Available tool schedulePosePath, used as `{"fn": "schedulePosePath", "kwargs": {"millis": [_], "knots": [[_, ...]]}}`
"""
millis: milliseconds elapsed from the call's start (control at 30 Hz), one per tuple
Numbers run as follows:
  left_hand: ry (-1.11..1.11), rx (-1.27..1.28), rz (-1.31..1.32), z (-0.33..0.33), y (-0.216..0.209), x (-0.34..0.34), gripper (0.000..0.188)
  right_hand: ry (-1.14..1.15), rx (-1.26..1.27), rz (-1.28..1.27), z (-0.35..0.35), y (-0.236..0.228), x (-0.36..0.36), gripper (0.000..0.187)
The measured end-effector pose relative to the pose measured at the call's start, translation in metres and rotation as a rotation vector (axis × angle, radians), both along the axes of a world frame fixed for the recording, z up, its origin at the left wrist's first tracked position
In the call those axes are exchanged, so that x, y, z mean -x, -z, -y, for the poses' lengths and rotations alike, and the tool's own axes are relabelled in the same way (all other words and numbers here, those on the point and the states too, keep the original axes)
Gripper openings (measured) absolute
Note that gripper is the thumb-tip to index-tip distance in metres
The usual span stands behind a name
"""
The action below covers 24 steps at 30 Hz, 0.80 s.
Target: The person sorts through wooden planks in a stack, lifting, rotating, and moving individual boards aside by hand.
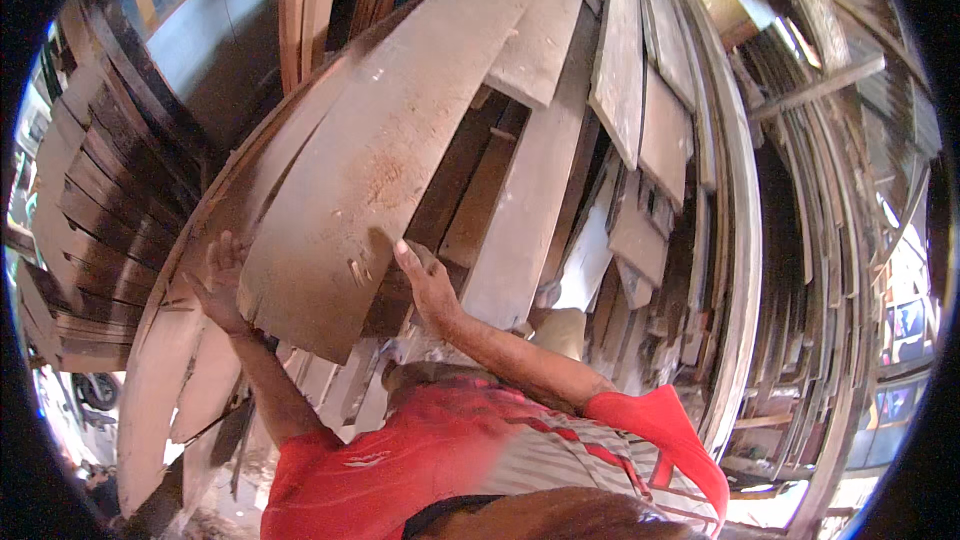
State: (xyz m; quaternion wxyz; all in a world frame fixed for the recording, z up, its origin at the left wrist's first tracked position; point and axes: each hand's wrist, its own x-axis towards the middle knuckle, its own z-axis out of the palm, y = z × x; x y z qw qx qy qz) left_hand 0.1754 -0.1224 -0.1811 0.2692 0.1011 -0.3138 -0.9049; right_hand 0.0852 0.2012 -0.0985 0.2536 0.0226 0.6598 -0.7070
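Red shirt [420, 460] with grey stripes fills the bottom of the view, that's the closest thing to the camera, and both bare forearms come up out of it toward a big pile of timber.

So the main thing here is the wide plank [360, 170], a broad pale board dusted with sawdust, leaning tilted from lower left up toward the top middle. Its ragged lower end sits right between the two hands. The left hand [222, 280] is on the plank's left edge down low, fingers spread and pressed flat against the wood, more of a push or steady than a wrap-around grip. The right hand [425, 280] is at the plank's lower right edge, thumb up on the face, fingers hooked behind the edge, so it's clamped onto the board. Both hands touch the plank, one on each side, with the board's bottom corner hanging just below them.

Behind it is a whole lean-to mess of other boards [640, 140], grey and brown, stacked upright and overlapping. Off to the left is a stack of dark planks [90, 220] laid in rows. Far right there are long thin slats [820, 240] standing close together.
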Motion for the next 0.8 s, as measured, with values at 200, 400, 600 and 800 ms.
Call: {"fn": "schedulePosePath", "kwargs": {"millis": [200,400,600,800], "knots": [[0.126,-0.451,-0.512,-0.103,-0.023,0.038,0.07,0.217,0.099,0.171,0.052,0.008,-0.005,0.06],[0.103,-0.394,-0.551,-0.113,-0.03,0.06,0.072,0.347,0.146,0.003,0.078,0.005,0.002,0.055],[0.037,-0.123,-0.607,-0.091,-0.073,0.068,0.074,0.274,0.363,-0.012,0.075,-0.008,0.003,0.051],[-0.039,0.241,-0.647,-0.086,-0.132,0.047,0.076,0.218,0.475,0.128,0.062,-0.001,-0.003,0.07]]}}
